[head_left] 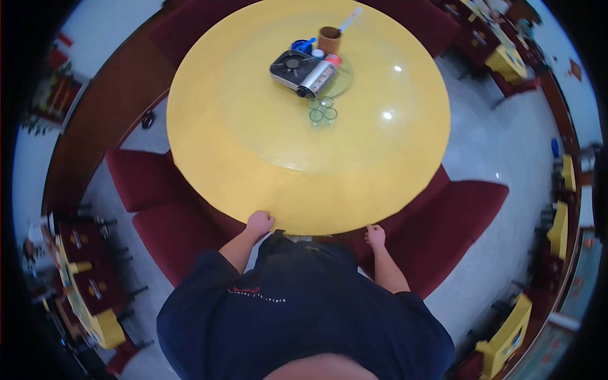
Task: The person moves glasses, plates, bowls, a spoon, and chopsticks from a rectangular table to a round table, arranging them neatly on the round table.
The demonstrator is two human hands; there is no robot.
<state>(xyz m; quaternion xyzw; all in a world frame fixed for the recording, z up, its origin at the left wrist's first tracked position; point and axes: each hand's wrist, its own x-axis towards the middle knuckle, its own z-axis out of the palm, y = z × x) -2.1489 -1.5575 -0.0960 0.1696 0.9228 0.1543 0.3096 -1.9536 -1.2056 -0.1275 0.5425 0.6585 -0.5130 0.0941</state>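
Observation:
A yellow tablecloth (215,136) covers a large round table in front of me. At its near edge, left of my body, my left hand (260,221) is closed with curled fingers on the cloth's rim. My right hand (375,235) is also closed, its fingertips pinching the same edge farther right. The bit of cloth inside each hand is hidden. A clear glass turntable (272,149) lies on the table. On it are a portable gas stove (291,66), a gas canister (320,77) and several small clear glasses (323,114).
Behind the stove stand a brown cup (329,40) with a white stick-like item and a blue object (304,45). Dark red chairs flank me on the left (158,218) and right (453,218). More yellow-covered tables (506,332) stand along the room's sides.

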